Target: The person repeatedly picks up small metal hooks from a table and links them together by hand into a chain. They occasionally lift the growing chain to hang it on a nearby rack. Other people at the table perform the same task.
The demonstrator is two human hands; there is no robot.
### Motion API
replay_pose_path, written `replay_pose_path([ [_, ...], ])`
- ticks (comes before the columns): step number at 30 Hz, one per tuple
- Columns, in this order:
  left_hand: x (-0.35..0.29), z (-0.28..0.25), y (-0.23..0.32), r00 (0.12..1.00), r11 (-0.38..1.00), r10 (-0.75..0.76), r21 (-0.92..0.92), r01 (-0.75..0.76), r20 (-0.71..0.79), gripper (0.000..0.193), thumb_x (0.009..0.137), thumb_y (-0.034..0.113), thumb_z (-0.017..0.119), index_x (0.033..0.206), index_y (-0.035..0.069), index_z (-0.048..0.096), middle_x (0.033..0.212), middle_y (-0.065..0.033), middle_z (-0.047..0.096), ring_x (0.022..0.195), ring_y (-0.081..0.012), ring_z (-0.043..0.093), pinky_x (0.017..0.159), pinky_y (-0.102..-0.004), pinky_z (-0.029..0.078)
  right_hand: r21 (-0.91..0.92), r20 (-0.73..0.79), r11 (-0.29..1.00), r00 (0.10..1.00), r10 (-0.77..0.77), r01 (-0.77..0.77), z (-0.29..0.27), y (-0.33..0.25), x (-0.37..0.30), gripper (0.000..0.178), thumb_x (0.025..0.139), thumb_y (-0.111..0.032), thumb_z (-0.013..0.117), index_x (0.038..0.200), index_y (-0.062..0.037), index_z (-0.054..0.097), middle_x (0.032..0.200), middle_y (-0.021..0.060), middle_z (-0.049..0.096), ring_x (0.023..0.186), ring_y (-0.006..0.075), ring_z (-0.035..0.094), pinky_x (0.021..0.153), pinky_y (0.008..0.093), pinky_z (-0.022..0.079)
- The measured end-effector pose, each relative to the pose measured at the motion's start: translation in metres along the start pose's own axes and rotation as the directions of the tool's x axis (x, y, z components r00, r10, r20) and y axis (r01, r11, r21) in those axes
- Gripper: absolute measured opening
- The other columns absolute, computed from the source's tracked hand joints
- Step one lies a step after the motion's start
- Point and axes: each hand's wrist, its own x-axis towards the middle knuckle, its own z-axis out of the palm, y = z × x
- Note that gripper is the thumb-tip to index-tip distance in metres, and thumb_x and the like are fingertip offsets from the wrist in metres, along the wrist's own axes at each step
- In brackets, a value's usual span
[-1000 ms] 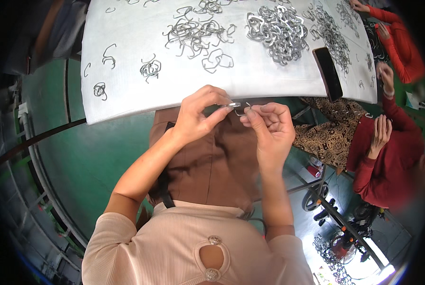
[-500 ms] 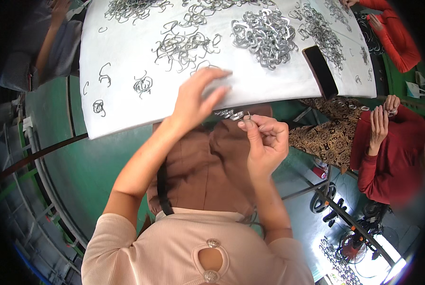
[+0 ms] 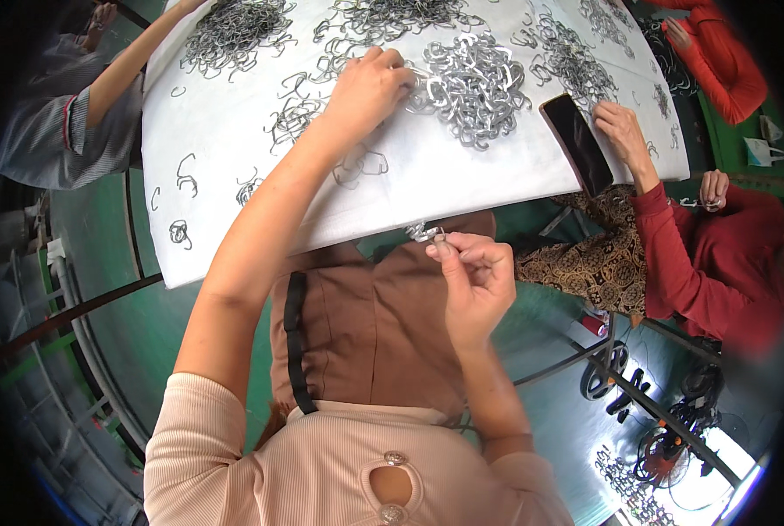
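Observation:
My left hand (image 3: pixel 367 92) reaches over the white tabletop (image 3: pixel 366 206), fingers curled at the left edge of a pile of shiny, flat metal links (image 3: pixel 478 92). Its fingertips are partly hidden, so I cannot make out what is between them. Below the table's near edge, above my lap, my right hand (image 3: pixel 480 285) pinches the end of a short metal chain (image 3: pixel 423 231) between thumb and fingers. A thin wire end sticks up at those fingertips. Beside my left wrist lie loose, dark bent-wire hooks (image 3: pixel 294 118), partly covered by my arm.
A black phone (image 3: pixel 578 145) lies near the right table edge. Further heaps of wire hooks (image 3: pixel 238 35) spread across the far side. At the right, a co-worker's hand (image 3: pixel 622 131) rests on the table beside the phone; another person's arm (image 3: pixel 129 74) extends over the left corner.
My left hand has moved up and away from the near edge to the link pile. My right hand still pinches the chain, slightly lower and leftward. The right-hand co-worker's hand has come onto the table.

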Motion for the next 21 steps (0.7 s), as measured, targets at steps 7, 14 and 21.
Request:
replay_pose_path([
  [7,-0.020,-0.048,0.001,0.825,0.681,-0.488,-0.467,0.564,0.283,0.020,0.088,0.021,0.061,0.101,0.009,0.070,0.079,-0.0090,0.069,0.065,-0.0136,0.063,0.063,-0.0273,0.050,0.040,-0.004,0.999,1.000,0.016,-0.016,0.001,0.005,-0.004,0.018,0.084,0.010,0.062,0.087,-0.0002,0.047,0.095,0.0151,0.064,0.081,0.0181,0.067,0.072,0.0267,0.056],
  [14,-0.090,-0.073,0.062,0.821,0.473,-0.481,-0.698,0.538,0.307,0.017,0.084,0.004,0.065,0.100,0.002,0.068,0.094,-0.0076,0.070,0.081,-0.0129,0.066,0.078,-0.0251,0.050,0.024,0.031,1.000,0.999,0.017,-0.017,0.005,0.010,-0.009,0.016,0.084,0.010,0.062,0.087,0.0008,0.048,0.093,0.0136,0.065,0.080,0.0164,0.067,0.070,0.0260,0.055],
  [21,-0.112,-0.096,0.109,0.732,0.251,-0.554,-0.759,0.600,0.395,0.016,0.083,0.003,0.066,0.098,-0.001,0.067,0.090,-0.0098,0.071,0.090,-0.0142,0.067,0.078,-0.0266,0.052,-0.032,0.066,0.997,0.995,0.069,-0.067,0.014,0.012,-0.010,0.018,0.086,0.009,0.060,0.087,-0.0005,0.045,0.091,0.0131,0.063,0.080,0.0144,0.065,0.073,0.0256,0.055],
])
